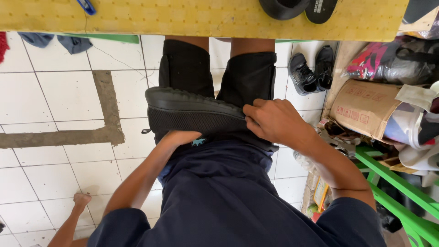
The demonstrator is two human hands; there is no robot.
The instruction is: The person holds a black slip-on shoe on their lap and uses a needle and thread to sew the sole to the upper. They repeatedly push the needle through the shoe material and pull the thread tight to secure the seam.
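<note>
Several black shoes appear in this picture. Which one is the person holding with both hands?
The black shoe lying across the lap, sole up, gripped by the right hand and left hand. The pair of black shoes stands untouched on the tiled floor.

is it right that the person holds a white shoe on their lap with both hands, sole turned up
Not quite: the shoe is black, not white. The head view shows it lying on the lap with its sole turned up, the right hand gripping its side with the fingers and the left hand under its edge.
</note>
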